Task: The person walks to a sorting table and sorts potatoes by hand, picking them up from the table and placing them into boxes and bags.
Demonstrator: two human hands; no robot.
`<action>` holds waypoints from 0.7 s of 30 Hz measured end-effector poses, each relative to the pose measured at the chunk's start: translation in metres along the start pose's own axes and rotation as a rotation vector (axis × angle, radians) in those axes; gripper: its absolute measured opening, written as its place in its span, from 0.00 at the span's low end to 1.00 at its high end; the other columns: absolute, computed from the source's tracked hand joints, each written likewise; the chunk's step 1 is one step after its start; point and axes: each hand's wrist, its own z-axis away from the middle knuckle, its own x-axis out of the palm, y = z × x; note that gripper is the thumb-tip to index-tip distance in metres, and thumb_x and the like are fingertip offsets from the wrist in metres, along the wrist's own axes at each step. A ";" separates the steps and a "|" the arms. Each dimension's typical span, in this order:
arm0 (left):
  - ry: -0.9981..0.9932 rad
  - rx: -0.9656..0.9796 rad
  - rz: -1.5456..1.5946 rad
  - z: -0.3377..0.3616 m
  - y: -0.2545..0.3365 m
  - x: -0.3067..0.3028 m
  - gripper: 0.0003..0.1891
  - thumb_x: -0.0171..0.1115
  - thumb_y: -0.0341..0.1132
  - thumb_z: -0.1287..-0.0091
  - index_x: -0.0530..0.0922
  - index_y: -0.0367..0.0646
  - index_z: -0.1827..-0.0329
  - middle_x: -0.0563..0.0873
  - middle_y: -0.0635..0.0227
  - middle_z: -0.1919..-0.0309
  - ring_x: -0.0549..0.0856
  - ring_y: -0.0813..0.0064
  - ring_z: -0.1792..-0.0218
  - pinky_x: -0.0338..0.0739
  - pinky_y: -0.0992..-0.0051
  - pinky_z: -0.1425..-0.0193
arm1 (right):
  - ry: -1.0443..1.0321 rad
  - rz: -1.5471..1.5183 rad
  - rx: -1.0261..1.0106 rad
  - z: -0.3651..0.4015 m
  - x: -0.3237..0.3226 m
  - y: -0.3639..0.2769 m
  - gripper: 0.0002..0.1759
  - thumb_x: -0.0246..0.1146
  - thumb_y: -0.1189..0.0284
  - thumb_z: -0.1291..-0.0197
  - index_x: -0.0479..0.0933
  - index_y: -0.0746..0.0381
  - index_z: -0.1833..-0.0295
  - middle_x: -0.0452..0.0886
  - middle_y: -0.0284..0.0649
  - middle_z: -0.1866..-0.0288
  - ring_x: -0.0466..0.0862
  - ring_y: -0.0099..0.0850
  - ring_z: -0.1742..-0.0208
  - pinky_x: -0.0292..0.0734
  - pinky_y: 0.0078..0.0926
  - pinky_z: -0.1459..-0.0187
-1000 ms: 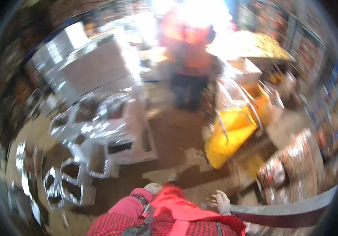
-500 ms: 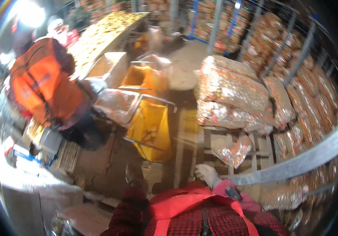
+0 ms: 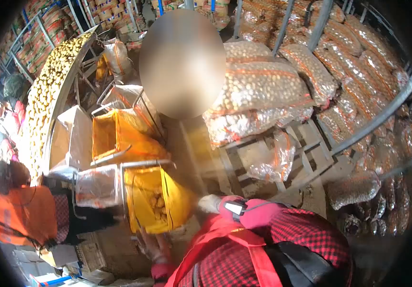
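Note:
A yellow bag (image 3: 179,203) with potatoes (image 3: 158,206) in its bottom hangs open from a metal frame (image 3: 123,191) in front of me. My left hand (image 3: 149,246) is just below the bag's near edge, fingers spread, holding nothing. On the bag's right side is my right hand (image 3: 209,204), pale and blurred, reaching toward the yellow cloth; its finger shape is smeared. A whitish see-through bag (image 3: 98,185) hangs beside the yellow one on the left.
A sloping table (image 3: 48,103) covered with potatoes runs along the left. An orange bag (image 3: 141,143) and white bags stand before it. A person in an orange vest (image 3: 21,213) is at lower left. Filled sacks (image 3: 263,88) lie on a pallet (image 3: 251,155) at right, behind a metal rail (image 3: 376,119).
My view has turned and moved closer to the yellow bag. Both my hands are now near its sides; the person in orange appears lower and further left.

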 end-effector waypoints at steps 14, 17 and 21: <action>-0.021 -0.113 -0.400 -0.047 -0.004 0.055 0.33 0.57 0.54 0.28 0.71 0.49 0.23 0.71 0.45 0.26 0.70 0.39 0.27 0.63 0.41 0.25 | 1.224 0.623 -0.727 -0.164 -0.440 -0.253 0.26 0.68 0.73 0.39 0.76 0.57 0.33 0.81 0.50 0.39 0.80 0.51 0.39 0.78 0.45 0.40; -0.016 -0.078 -0.455 -0.029 -0.037 0.061 0.33 0.57 0.54 0.28 0.72 0.50 0.23 0.72 0.45 0.27 0.71 0.38 0.29 0.66 0.41 0.26 | 1.202 0.765 -0.526 -0.186 -0.478 -0.265 0.31 0.68 0.58 0.38 0.74 0.54 0.30 0.76 0.46 0.31 0.72 0.48 0.27 0.67 0.51 0.28; 0.000 -0.026 -0.498 -0.009 -0.071 0.070 0.32 0.56 0.55 0.28 0.73 0.50 0.24 0.74 0.45 0.28 0.73 0.38 0.30 0.69 0.41 0.28 | 1.218 1.062 -0.326 -0.221 -0.484 -0.230 0.33 0.66 0.57 0.36 0.72 0.52 0.27 0.66 0.43 0.24 0.62 0.53 0.22 0.62 0.55 0.25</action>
